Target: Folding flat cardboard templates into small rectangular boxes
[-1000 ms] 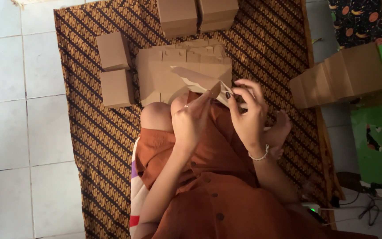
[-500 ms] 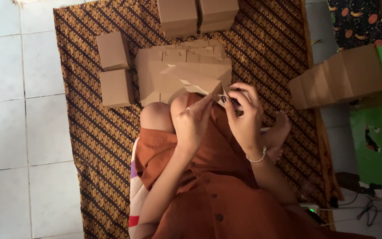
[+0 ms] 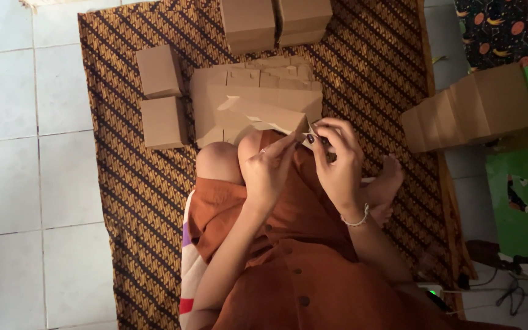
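Now: left hand [image 3: 268, 166] and right hand [image 3: 336, 160] both pinching flat cardboard blank [image 3: 264, 113], fingers curled, above stack of blanks [image 3: 215, 91].

This looks like a room in a home used for hand packaging work: a person sits on a brown patterned cloth [image 3: 123, 183] spread over a pale tiled floor [image 3: 25, 153]. Folded cardboard boxes [image 3: 160, 70] and a stack of flat blanks [image 3: 258, 91] lie around. Cables [image 3: 508, 287], probably from a charger, trail at the right edge.

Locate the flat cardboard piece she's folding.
Head view, centre: the flat cardboard piece is pinched between left hand and right hand, above the stack of flat blanks.
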